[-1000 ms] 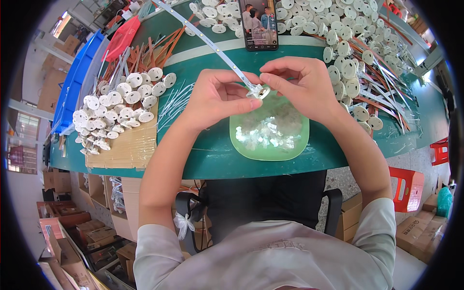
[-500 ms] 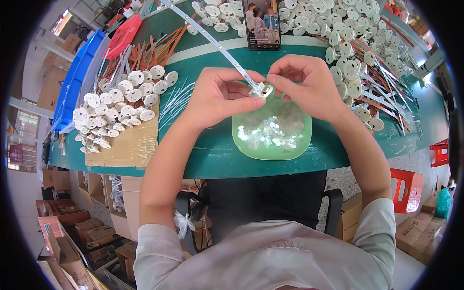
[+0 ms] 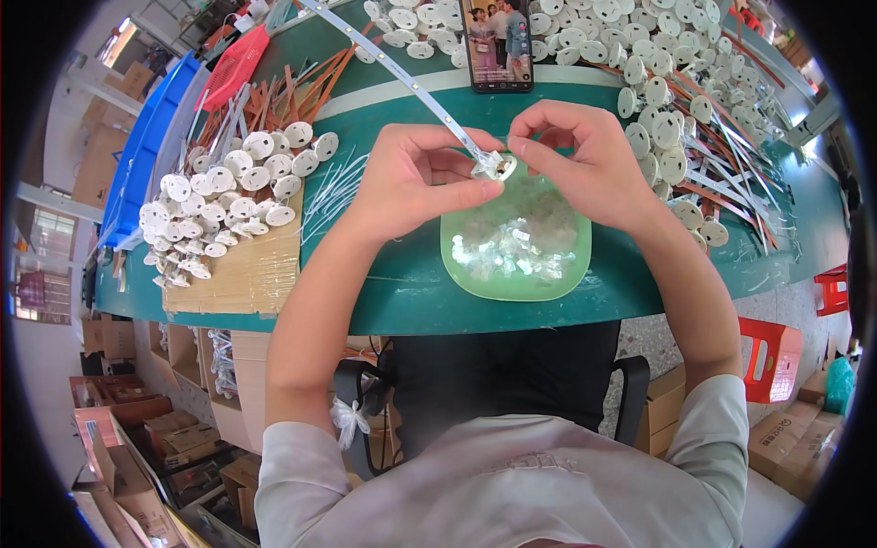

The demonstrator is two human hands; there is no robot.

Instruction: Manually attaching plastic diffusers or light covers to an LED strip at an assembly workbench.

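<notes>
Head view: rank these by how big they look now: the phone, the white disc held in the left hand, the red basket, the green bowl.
1. Green bowl
2. Phone, partly cut off by the picture's top edge
3. Red basket
4. White disc, clearly smallest

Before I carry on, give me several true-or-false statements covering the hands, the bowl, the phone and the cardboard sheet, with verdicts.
1. The left hand holds a light strip near its white end piece. True.
2. The right hand lies flat on the table. False: it is raised, with its fingertips close to the white end piece.
3. The green bowl contains small clear pieces. True.
4. The phone has a dark screen. False: it is lit and shows people.
5. The cardboard sheet lies on the right. False: it is on the left, beside the left forearm.
</notes>
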